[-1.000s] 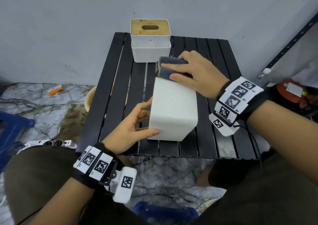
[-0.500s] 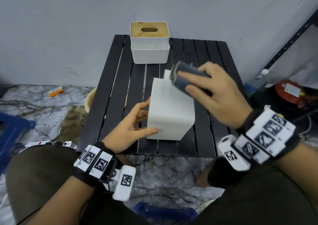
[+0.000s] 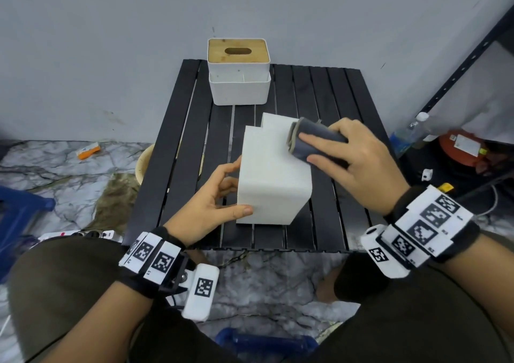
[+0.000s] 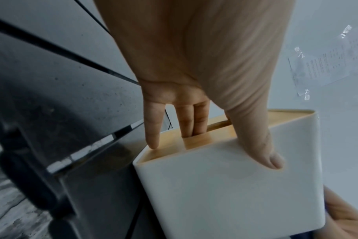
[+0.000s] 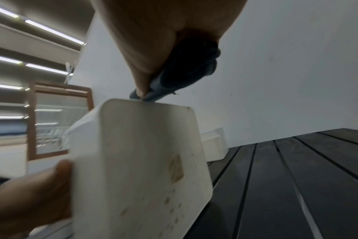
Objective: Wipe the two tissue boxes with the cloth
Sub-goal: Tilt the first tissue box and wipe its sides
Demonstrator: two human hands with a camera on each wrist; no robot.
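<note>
Head view: right hand (image 3: 358, 162), clamped on the folded cloth (image 3: 311, 140), has slid back onto the tipped tissue box (image 3: 274, 179) mid-desk; left hand (image 3: 211, 207) grips it; wiping continues.

Even soft indoor light, wide-angle edge distortion, wrist views dim and blurred

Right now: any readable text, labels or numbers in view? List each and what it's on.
None can be read.
Sheet taped to the wall: printed lines, too blurred.
Red container: white label, too small.
Water bottle: label, too small.
Wristband tags: coded square patterns; the small marks beside them are illegible.
Tissue boxes: no print seen.
</note>
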